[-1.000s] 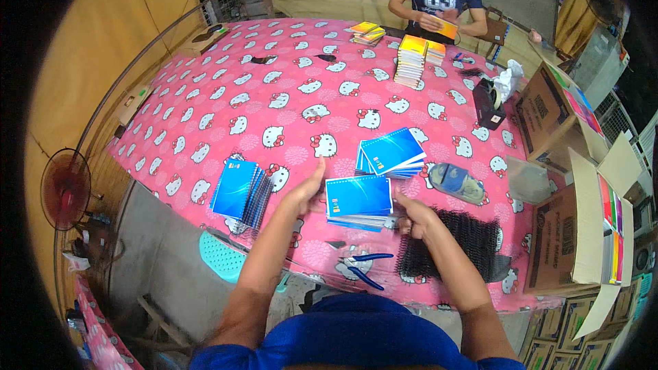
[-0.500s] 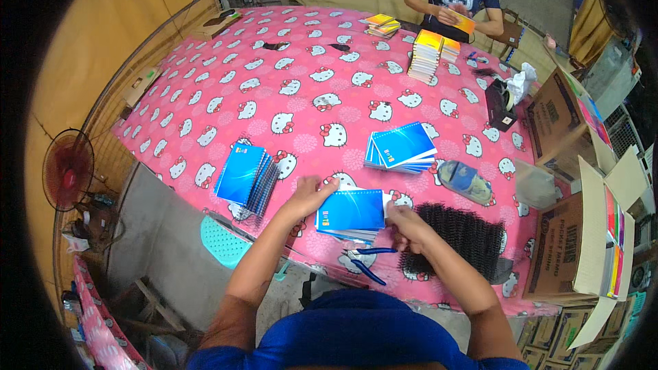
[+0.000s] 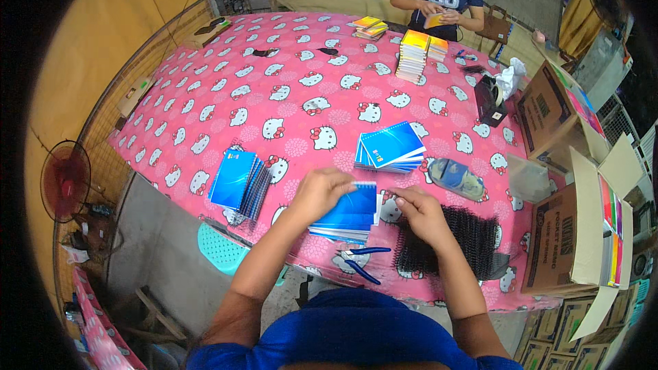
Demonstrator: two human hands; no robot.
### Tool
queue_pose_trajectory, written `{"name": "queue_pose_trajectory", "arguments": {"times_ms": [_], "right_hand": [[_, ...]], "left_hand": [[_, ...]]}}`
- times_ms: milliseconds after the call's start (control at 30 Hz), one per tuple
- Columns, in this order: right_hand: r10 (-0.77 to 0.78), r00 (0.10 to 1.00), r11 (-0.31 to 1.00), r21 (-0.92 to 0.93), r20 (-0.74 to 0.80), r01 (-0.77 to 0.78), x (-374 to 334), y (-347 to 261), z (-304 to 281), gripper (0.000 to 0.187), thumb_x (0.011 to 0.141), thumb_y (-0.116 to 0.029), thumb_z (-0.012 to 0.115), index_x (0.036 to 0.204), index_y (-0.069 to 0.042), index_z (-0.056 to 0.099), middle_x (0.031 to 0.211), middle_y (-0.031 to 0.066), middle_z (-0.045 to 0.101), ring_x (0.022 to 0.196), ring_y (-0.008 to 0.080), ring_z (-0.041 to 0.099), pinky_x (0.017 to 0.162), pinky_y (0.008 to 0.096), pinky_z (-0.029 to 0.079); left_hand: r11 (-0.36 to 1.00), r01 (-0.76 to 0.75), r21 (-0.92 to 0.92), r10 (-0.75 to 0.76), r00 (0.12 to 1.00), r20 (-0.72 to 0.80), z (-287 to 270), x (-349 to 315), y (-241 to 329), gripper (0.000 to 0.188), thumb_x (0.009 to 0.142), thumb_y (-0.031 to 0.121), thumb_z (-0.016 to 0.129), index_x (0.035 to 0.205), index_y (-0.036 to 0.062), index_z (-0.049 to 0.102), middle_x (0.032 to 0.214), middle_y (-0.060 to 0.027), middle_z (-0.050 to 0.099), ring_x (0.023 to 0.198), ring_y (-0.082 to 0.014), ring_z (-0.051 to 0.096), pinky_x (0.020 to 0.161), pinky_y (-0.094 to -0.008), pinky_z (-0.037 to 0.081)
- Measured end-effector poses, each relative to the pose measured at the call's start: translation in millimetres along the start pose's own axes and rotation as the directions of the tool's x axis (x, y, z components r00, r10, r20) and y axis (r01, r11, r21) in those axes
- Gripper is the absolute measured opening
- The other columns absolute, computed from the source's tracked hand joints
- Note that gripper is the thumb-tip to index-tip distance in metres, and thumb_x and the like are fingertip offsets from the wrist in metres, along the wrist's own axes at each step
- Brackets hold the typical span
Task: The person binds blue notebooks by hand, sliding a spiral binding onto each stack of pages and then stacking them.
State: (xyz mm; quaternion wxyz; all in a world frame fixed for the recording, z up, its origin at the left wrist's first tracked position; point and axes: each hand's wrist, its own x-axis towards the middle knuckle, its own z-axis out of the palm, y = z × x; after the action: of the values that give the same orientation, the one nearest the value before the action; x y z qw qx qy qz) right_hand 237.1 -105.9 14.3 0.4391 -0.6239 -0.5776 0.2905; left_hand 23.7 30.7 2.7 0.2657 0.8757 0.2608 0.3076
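A stack of blue-covered notebooks lies in front of me, its sheets slightly uneven. My left hand is closed over the upper left of this stack, fingers gripping the top notebook near its punched edge. Just right of the stack, my right hand has thumb and forefinger pinched together; anything between them is too small to make out. Beneath that hand spreads a pile of black spiral binding coils. Blue-handled cutting pliers lie with handles apart below the stack.
Blue notebooks are piled at left and beyond the stack. A blue-and-tan pouch-like item lies at right, near open cardboard boxes. Across the pink tablecloth, a person handles a yellow booklet beside yellow stacks.
My left hand has come over the stack onto the top notebook's edge. My right hand has risen slightly and left the stack's side. The other person's booklet is lower.
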Motion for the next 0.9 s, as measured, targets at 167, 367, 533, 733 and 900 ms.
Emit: {"name": "queue_pose_trajectory", "arguments": {"times_ms": [167,367,533,733,900], "right_hand": [[-0.064,0.996,0.996,-0.070,-0.056,0.060,-2.7,-9.8,4.1,0.029,0.078,-0.005,0.069,0.107,-0.008,0.070,0.089,0.0105,0.062,0.080,0.0217,0.061,0.072,0.0302,0.048],[-0.146,0.989,0.984,-0.107,-0.033,0.141,1.9,-7.9,7.0,0.029,0.075,-0.001,0.069,0.104,-0.007,0.071,0.088,0.0097,0.060,0.079,0.0222,0.060,0.071,0.0319,0.049],[-0.116,0.990,0.992,-0.043,0.085,0.120,4.1,-7.6,3.9,0.027,0.077,0.002,0.066,0.102,-0.006,0.071,0.090,0.0083,0.061,0.085,0.0201,0.058,0.074,0.0303,0.047],[-0.174,0.958,0.974,-0.101,0.226,0.201,15.5,-3.1,-5.7,0.025,0.077,0.001,0.065,0.101,-0.003,0.068,0.091,0.0086,0.061,0.088,0.0240,0.059,0.081,0.0341,0.046],[-0.167,0.943,0.980,-0.059,0.289,0.191,16.5,-10.4,-10.9,0.023,0.079,-0.002,0.063,0.101,-0.003,0.069,0.084,0.0117,0.059,0.081,0.0258,0.059,0.075,0.0352,0.047]], "left_hand": [[0.987,-0.055,0.148,0.065,0.995,-0.069,-1.9,-25.9,27.8,0.012,0.079,0.017,0.070,0.089,0.0093,0.071,0.088,-0.0046,0.068,0.084,-0.0219,0.062,0.087,-0.0401,0.041],[0.966,0.078,0.248,-0.024,0.976,-0.214,12.1,-33.6,43.0,0.014,0.081,0.023,0.069,0.090,0.0138,0.072,0.097,0.0009,0.066,0.101,-0.0218,0.054,0.094,-0.0551,0.028],[0.981,0.085,0.176,-0.037,0.965,-0.259,17.8,-36.0,39.3,0.016,0.077,0.021,0.073,0.090,0.0124,0.072,0.097,-0.0015,0.068,0.098,-0.0229,0.055,0.092,-0.0428,0.035],[0.986,0.076,0.150,-0.031,0.959,-0.282,19.1,-32.7,43.5,0.020,0.073,0.025,0.076,0.086,0.0119,0.072,0.092,-0.0025,0.067,0.096,-0.0223,0.054,0.088,-0.0429,0.035],[0.986,0.097,0.133,-0.048,0.943,-0.330,23.2,-34.6,45.1,0.021,0.070,0.030,0.079,0.081,0.0140,0.071,0.086,-0.0004,0.064,0.092,-0.0205,0.054,0.088,-0.0441,0.033]]}}
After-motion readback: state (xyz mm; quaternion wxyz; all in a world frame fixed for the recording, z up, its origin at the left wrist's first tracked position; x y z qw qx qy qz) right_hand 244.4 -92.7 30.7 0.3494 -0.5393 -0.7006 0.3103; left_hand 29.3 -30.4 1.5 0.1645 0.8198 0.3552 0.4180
